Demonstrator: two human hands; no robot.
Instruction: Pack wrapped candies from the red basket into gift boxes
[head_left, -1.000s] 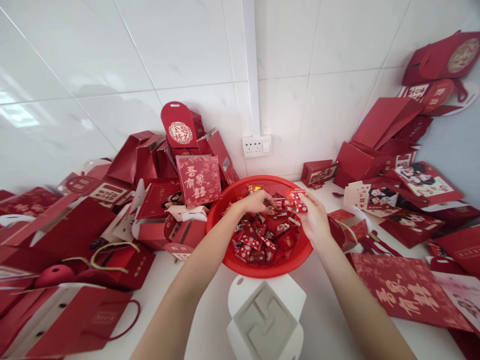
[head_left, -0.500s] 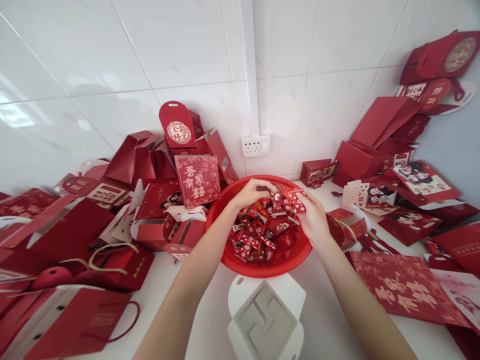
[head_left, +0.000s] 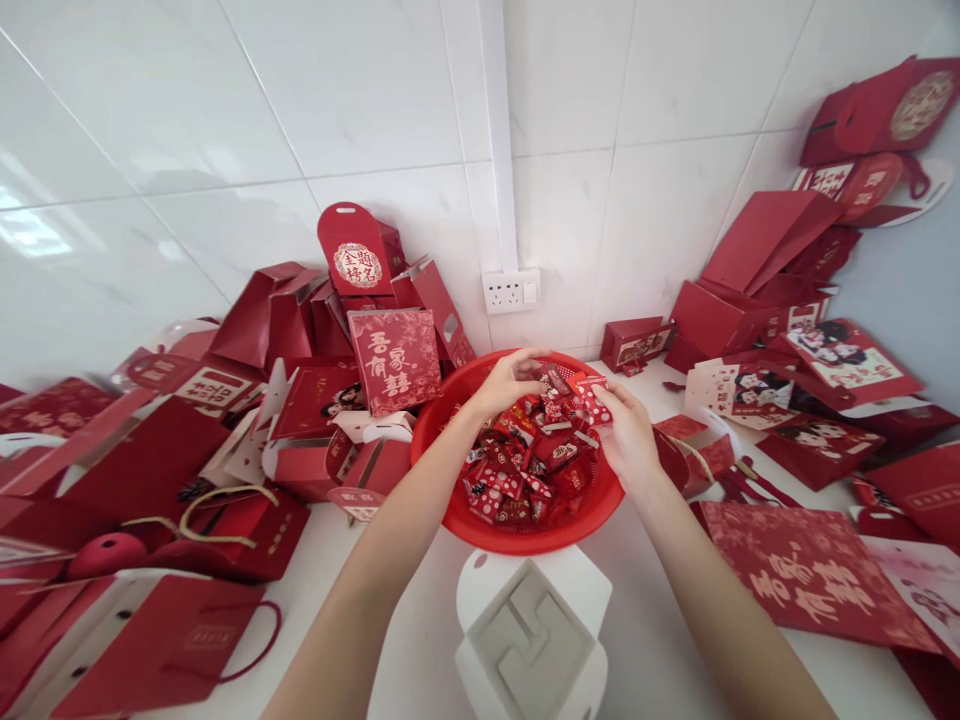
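Observation:
A red plastic basket (head_left: 517,543) holds a heap of red-wrapped candies (head_left: 517,470). Over its back left part is my left hand (head_left: 507,383), fingers apart, with nothing in them. At the basket's right side my right hand (head_left: 626,428) grips a red candy with white dots (head_left: 595,398) between thumb and fingers. In front of the basket stands an open white box (head_left: 531,640) with its flaps spread; its grey inside shows folded bottom panels and no contents.
Red gift boxes and bags crowd the left side, among them a bag with a cord handle (head_left: 161,640). More boxes pile up on the right, near a flat red bag (head_left: 810,575). A wall socket (head_left: 512,291) sits behind the basket.
My left hand has let go of a red candy, which now lies among the others, and its fingers have spread. My right hand stays almost still with its candy.

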